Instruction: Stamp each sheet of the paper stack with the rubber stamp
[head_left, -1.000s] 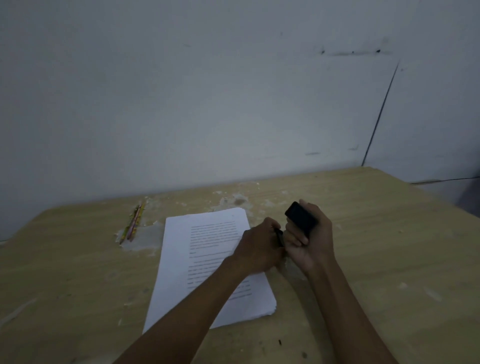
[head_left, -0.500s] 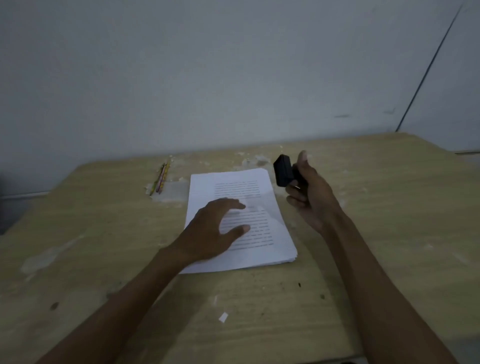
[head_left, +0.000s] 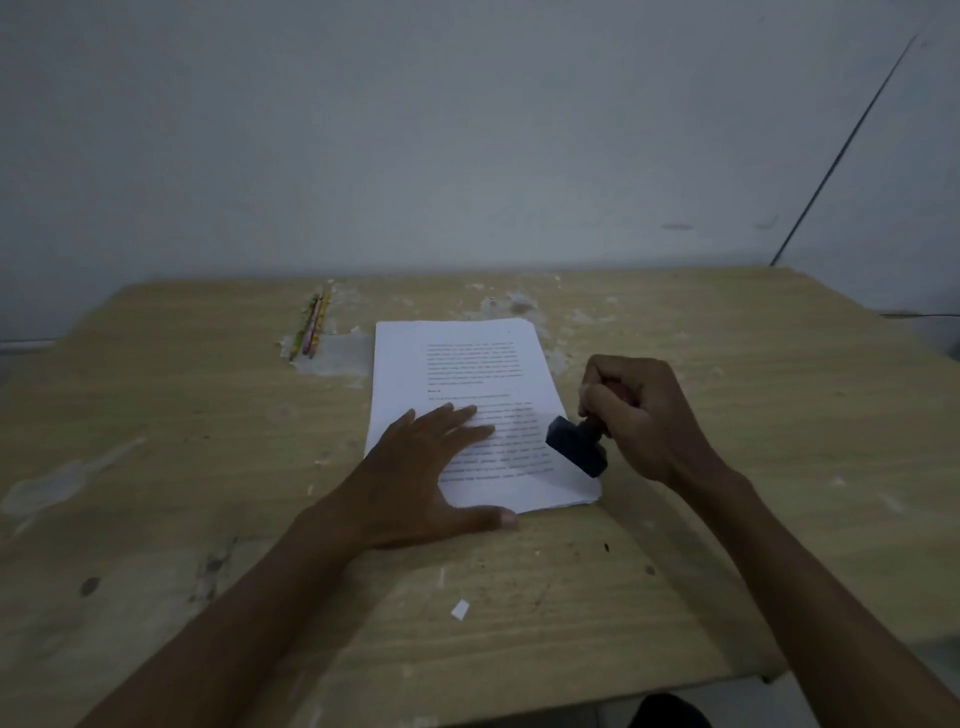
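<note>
Centrally in the frame lay the paper stack, a printed sheet on top, its long sides running toward the wall and its near right corner slightly fanned. Over that corner the rubber stamp was tilted, its dark block at the stack's right edge; whether it touched the sheet could not be told. The right hand clenched the stamp's handle in a fist, just right of the stack. The left hand lay flat with fingers spread on the lower left part of the top sheet, thumb along the stack's near edge.

Bare wooden table stretched wide to the right of the stack and toward the lower frame, where a small paper scrap lay. At upper left, well apart from the stack, two pencils lay side by side near the table's far edge, by a pale patch.

Half a second earlier the stamp was held up beside the stack's far right corner; it had since come down to the near right corner, and the left hand had slid nearer the lower edge.
</note>
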